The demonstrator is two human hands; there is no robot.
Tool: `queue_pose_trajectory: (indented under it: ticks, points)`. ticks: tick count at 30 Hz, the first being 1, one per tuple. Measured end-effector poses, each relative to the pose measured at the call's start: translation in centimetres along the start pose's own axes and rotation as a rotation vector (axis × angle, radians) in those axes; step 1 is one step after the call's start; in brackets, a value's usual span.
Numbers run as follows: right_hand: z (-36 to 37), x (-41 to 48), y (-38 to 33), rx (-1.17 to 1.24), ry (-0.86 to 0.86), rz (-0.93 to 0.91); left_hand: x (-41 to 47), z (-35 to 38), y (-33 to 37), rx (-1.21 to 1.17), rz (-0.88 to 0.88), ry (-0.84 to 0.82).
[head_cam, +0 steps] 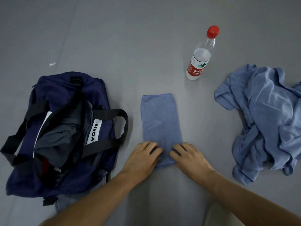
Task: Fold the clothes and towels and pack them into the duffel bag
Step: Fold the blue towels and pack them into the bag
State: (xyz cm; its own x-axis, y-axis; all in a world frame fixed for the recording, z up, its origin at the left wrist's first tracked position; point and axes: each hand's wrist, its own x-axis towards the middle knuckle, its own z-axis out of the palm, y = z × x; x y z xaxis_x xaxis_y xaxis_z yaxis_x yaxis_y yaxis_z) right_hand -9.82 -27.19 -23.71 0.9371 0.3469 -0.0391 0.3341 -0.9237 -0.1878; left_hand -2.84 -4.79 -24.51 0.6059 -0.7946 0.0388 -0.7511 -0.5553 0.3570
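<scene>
Folded towel (pixel 160 121): blue, long narrow strip, lies flat on the grey floor (pixel 130 46) at frame centre, running from mid-frame down toward the bottom. Both hands are at its lower end, none of it lifted.

Left hand (pixel 143 158) is on the towel's lower-left corner w/ fingers bent and tips dug into the cloth. Right hand (pixel 191 158) mirrors it on the lower-right corner, fingers curled the same way. Thumbs are hidden, but both look to be gripping the corners rather than lying flat. The knuckles nearly meet, w/ a narrow band of towel showing btwn them. The lower hem peeks out just below, btwn the wrists. The rest of the strip stretches up-frame, away from the grip.

Duffel bag (pixel 48 88): navy w/ black straps, lower left of frame, well apart from the towel, unzipped and gaping. A grey garment (pixel 57 141) is stuffed inside. White label reads "VQUE".

Heap of blue cloth (pixel 268 119): crumpled and unfolded, right side of frame, not touching the towel.

Water bottle (pixel 201 56): clear w/ red cap and red label, upright, upper right of centre, above the towel's far end
</scene>
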Motion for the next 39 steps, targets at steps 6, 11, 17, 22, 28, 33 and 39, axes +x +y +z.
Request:
queue_pose_trajectory:
  ticks: [6,11,17,22,28,33,39]
  points:
    - [-2.1,2.4,0.5,0.349,-0.069,0.340,-0.2,-0.4,1.0,-0.062,-0.159,-0.049]
    - [-3.1,2.7,0.7,0.368,-0.179,0.310,1.8,-1.7,0.3,-0.221,-0.398,0.034]
    - [-3.1,3.8,1.3,0.408,-0.048,0.527,3.4,-2.2,-0.5,-0.338,-0.577,0.138]
    - [-2.7,4.5,2.2,0.178,0.068,0.441,5.0,-2.3,-1.2,-0.288,-0.607,0.138]
    - [-1.2,3.4,2.1,-0.097,0.085,0.171,4.1,-2.1,-2.3,0.137,-0.041,0.227]
    - [-1.1,3.2,2.0,-0.067,-0.158,0.242,2.2,-0.8,-3.2,0.175,0.045,0.175]
    - [-0.8,4.3,2.2,-0.134,-0.153,0.273,2.6,-1.2,-3.3,0.169,-0.103,-0.004]
